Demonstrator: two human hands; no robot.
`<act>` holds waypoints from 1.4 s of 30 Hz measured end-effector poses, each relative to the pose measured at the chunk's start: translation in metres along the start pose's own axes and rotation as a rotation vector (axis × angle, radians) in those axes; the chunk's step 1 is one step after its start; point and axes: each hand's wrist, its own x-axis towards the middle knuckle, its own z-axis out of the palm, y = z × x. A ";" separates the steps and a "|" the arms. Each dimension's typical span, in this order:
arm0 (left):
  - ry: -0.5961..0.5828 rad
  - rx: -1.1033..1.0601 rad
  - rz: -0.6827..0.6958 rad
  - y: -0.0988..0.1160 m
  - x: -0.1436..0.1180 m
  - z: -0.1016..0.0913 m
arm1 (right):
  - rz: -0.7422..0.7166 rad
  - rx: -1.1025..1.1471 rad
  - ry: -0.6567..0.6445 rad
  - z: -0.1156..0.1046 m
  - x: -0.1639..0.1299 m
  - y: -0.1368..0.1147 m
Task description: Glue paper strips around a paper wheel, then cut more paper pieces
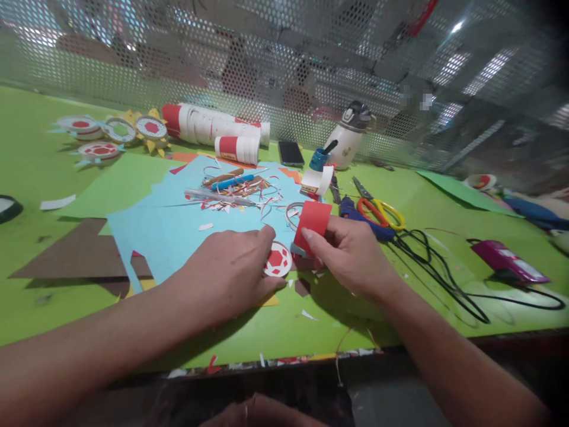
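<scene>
Head view: the left hand has its grip curled around a red-and-white disc. The right hand pinches red paper.

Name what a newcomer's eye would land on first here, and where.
The eye would likely land on the red paper in the right hand, near the middle, just right of the red-patterned disc in the left hand. The blue sheet spreads beyond the left hand, and spiked discs stand out at the back left of the table.
</scene>
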 end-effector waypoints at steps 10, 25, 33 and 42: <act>-0.057 0.007 -0.027 0.002 -0.001 -0.007 | -0.029 0.025 -0.064 0.000 -0.001 -0.001; -0.066 0.016 -0.019 0.001 0.000 -0.008 | -0.090 -0.029 -0.129 0.005 -0.001 0.001; -0.083 -0.024 -0.052 -0.001 0.004 -0.006 | -0.092 -0.029 -0.075 0.006 0.000 0.003; -0.098 -0.160 -0.038 -0.002 0.004 -0.012 | -0.013 0.052 0.027 -0.001 -0.002 0.002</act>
